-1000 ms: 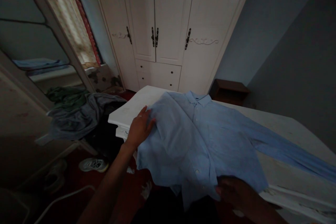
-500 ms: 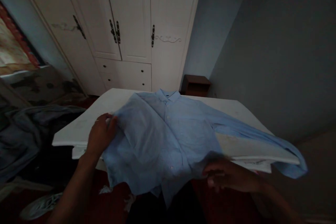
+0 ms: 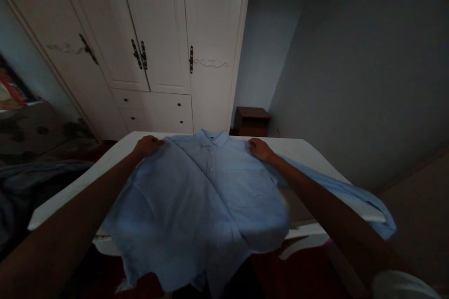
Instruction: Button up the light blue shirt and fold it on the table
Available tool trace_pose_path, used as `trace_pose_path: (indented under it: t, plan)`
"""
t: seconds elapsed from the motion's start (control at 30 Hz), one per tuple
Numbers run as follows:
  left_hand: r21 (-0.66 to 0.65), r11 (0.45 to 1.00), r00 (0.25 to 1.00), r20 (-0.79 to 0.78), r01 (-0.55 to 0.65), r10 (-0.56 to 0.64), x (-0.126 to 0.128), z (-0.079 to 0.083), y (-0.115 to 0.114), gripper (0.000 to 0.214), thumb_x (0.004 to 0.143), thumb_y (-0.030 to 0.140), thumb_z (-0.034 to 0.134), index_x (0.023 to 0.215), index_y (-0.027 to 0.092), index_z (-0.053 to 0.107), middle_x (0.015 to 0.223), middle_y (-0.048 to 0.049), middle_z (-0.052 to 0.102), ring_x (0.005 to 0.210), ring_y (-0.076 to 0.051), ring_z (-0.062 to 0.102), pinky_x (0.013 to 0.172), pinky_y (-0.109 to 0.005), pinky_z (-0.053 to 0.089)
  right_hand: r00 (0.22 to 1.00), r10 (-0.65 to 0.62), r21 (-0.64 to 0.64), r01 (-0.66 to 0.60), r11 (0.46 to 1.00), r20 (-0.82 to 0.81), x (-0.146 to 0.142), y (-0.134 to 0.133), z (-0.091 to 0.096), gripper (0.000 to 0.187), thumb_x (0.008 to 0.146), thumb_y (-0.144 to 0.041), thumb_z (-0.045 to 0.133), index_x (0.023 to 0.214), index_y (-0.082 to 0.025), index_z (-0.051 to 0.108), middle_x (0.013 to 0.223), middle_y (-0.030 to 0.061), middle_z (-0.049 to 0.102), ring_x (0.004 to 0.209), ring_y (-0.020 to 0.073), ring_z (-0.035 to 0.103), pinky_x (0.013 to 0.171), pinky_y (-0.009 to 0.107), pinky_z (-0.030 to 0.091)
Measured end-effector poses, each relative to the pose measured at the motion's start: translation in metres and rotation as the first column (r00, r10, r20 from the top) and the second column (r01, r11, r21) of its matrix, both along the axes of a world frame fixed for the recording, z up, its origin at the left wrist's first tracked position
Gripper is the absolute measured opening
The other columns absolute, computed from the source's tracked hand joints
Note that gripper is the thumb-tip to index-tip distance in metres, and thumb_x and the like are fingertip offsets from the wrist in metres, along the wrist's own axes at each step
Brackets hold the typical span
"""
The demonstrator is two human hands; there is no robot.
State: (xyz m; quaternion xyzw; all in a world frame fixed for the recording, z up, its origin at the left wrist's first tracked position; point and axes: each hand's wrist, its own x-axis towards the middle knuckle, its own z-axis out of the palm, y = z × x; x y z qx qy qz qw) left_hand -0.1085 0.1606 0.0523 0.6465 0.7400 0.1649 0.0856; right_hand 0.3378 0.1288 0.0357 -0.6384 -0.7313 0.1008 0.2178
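Observation:
A light blue button-up shirt lies front side up on a white table, its collar at the far edge and its hem hanging over the near edge. At the shirt's left shoulder, my left hand is closed, its fingertips pinching the fabric. My right hand has its curled fingers closed on the opposite shoulder. One sleeve stretches right across the table, and its cuff droops past the edge. The other sleeve cannot be made out.
A white wardrobe with dark handles stands behind the table. Right of it is a small brown cabinet by the grey wall. Dark clothing is heaped at the left. Red flooring shows below.
Both hands have moved away from me to the shirt's shoulders, the left from its side, the right from near the hem. Both have closed on the fabric. The view has shifted slightly.

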Motion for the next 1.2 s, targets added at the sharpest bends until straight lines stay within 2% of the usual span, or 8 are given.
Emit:
trace_pose_path:
  t: [0.13,0.27,0.43,0.57,0.87,1.03,1.1,1.2]
  plan:
    - [-0.071,0.997,0.999,0.025,0.026,-0.024,-0.001,-0.001,0.028,0.053,0.082,0.060,0.047,0.086,0.012,0.071,0.086,-0.0127,0.072,0.084,-0.026,0.068,0.069,-0.029,0.051,0.994,-0.076,-0.031,0.079,0.996,0.083,-0.001,0.049,-0.005,0.027,0.083,-0.017,0.057,0.108,-0.012,0.066,0.121,0.0172,0.063,0.114,0.0269,0.057,0.095,0.035,0.044]
    - [-0.070,0.995,0.998,0.021,0.065,-0.064,0.003,-0.006,0.054,0.047,0.074,0.061,0.059,0.090,0.018,0.072,0.100,-0.0089,0.072,0.090,-0.023,0.067,0.069,-0.024,0.050,0.991,-0.031,-0.112,0.046,0.993,0.126,0.000,0.079,-0.008,0.013,0.079,-0.022,0.065,0.087,-0.015,0.072,0.100,0.0108,0.072,0.096,0.0221,0.066,0.080,0.024,0.048]
    - [-0.082,0.990,0.993,-0.015,0.113,-0.114,0.009,-0.011,0.080,0.031,0.068,0.050,0.066,0.073,0.020,0.071,0.087,-0.0056,0.073,0.089,-0.021,0.067,0.073,-0.021,0.048,0.991,0.023,-0.161,-0.002,0.987,0.129,0.006,0.098,-0.010,0.012,0.075,-0.012,0.063,0.071,-0.016,0.073,0.083,0.0037,0.075,0.082,0.0158,0.068,0.068,0.017,0.047]
    - [-0.067,0.993,0.993,-0.049,0.101,-0.105,0.012,-0.014,0.094,0.027,0.070,0.045,0.063,0.067,0.019,0.070,0.085,-0.0081,0.072,0.092,-0.024,0.066,0.078,-0.024,0.048,0.990,-0.054,-0.135,0.072,0.988,0.133,0.007,0.105,-0.017,0.014,0.075,-0.013,0.061,0.076,-0.016,0.074,0.086,0.0058,0.075,0.082,0.0170,0.069,0.069,0.018,0.048]
    - [0.003,1.000,0.998,-0.055,-0.011,0.011,0.026,-0.016,0.092,0.031,0.081,0.045,0.058,0.093,0.017,0.067,0.109,-0.0137,0.068,0.101,-0.026,0.063,0.081,-0.033,0.049,0.978,-0.168,-0.072,0.178,0.981,0.124,-0.001,0.113,-0.015,0.014,0.080,-0.019,0.061,0.084,-0.019,0.074,0.098,0.0097,0.073,0.092,0.0226,0.068,0.078,0.028,0.050]
    - [-0.006,0.999,0.996,-0.078,-0.048,0.047,0.032,-0.014,0.091,0.035,0.084,0.046,0.055,0.097,0.015,0.065,0.111,-0.0175,0.067,0.105,-0.031,0.061,0.083,-0.039,0.050,0.981,-0.165,-0.028,0.168,0.985,0.103,-0.001,0.115,-0.020,0.014,0.082,-0.022,0.060,0.086,-0.017,0.073,0.095,0.0098,0.073,0.091,0.0211,0.068,0.078,0.026,0.049]
    - [-0.017,0.999,0.995,-0.095,-0.037,0.035,0.033,-0.012,0.089,0.037,0.083,0.046,0.057,0.097,0.013,0.066,0.110,-0.0201,0.066,0.106,-0.034,0.061,0.084,-0.041,0.049,0.986,-0.138,-0.001,0.138,0.990,0.095,0.005,0.110,-0.021,0.018,0.085,-0.027,0.058,0.088,-0.015,0.072,0.097,0.0111,0.072,0.092,0.0209,0.067,0.080,0.026,0.048]
    - [0.028,0.999,0.990,-0.130,-0.043,0.046,0.043,-0.005,0.084,0.045,0.083,0.046,0.057,0.110,0.010,0.061,0.117,-0.0236,0.062,0.111,-0.037,0.057,0.088,-0.044,0.048,0.993,-0.094,0.046,0.091,0.995,0.078,0.020,0.093,-0.017,0.025,0.090,-0.031,0.053,0.096,-0.013,0.070,0.102,0.0121,0.071,0.094,0.0203,0.065,0.082,0.027,0.047]
